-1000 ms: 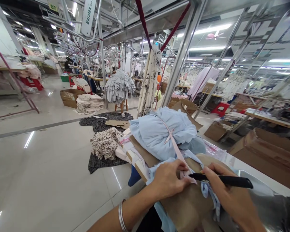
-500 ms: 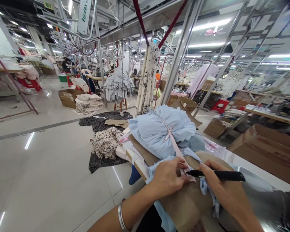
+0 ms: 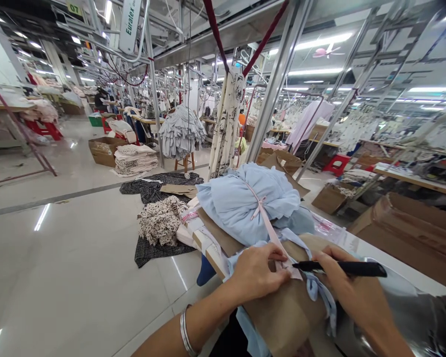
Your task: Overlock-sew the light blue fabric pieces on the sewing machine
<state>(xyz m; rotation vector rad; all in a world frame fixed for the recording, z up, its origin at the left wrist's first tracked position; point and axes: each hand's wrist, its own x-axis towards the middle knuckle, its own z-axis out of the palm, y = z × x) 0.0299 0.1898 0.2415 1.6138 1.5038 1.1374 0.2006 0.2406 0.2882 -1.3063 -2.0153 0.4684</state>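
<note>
My right hand (image 3: 351,287) is closed around a black marker pen (image 3: 357,268), its tip at the end of a pale pink fabric strip (image 3: 270,229). My left hand (image 3: 258,270) holds that end between thumb and fingers, against brown paper (image 3: 282,317). The strip runs up to a knot on a gathered bundle of light blue fabric (image 3: 245,198), tied around its middle. Narrow blue fabric ties (image 3: 321,292) hang beside the pen, below my right hand's fingers. Whether there is writing on the strip, I cannot make out.
A spotted fabric heap (image 3: 159,218) lies on dark cloth (image 3: 148,250) left of the table (image 3: 217,263). Large cardboard boxes (image 3: 405,243) stand to the right. A metal post (image 3: 273,84) rises behind the bundle, beside hanging printed fabric (image 3: 226,124).
My right hand and the marker pen have shifted slightly to the right. My left hand keeps its hold on the strip, almost unmoved.
</note>
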